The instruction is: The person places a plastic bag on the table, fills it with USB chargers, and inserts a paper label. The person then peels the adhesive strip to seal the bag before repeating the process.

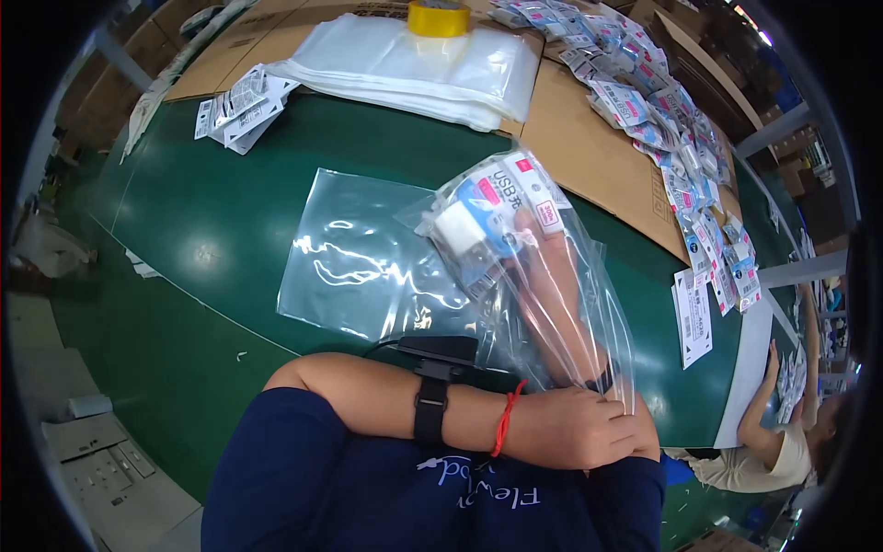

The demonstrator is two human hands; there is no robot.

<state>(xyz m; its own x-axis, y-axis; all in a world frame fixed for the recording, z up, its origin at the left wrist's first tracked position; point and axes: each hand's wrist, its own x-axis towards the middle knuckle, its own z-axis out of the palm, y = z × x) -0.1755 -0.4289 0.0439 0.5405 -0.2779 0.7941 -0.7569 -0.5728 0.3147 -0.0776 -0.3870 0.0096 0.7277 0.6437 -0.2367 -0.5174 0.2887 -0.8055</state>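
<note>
My right hand (pixel 543 247) and forearm are inside a clear plastic bag (pixel 589 285). The fingers are closed on a bunch of small packaged USB chargers (pixel 487 212), white, blue and pink, at the bag's far end; plastic and packets partly hide the fingers. My left arm crosses in front of my body, and my left hand (pixel 598 431) pinches the bag's open edge near my right forearm. Beneath the filled end, another flat clear bag (pixel 354 258) lies on the green table (pixel 212 207).
Farther back, a stack of clear bags (pixel 405 69) carries a yellow tape roll (pixel 439 18) on cardboard (pixel 593 147). White printed cards (pixel 244 109) lie at left, another card (pixel 692 317) at right. Many packets (pixel 658 115) are heaped along the right. A co-worker (pixel 773 451) is at far right.
</note>
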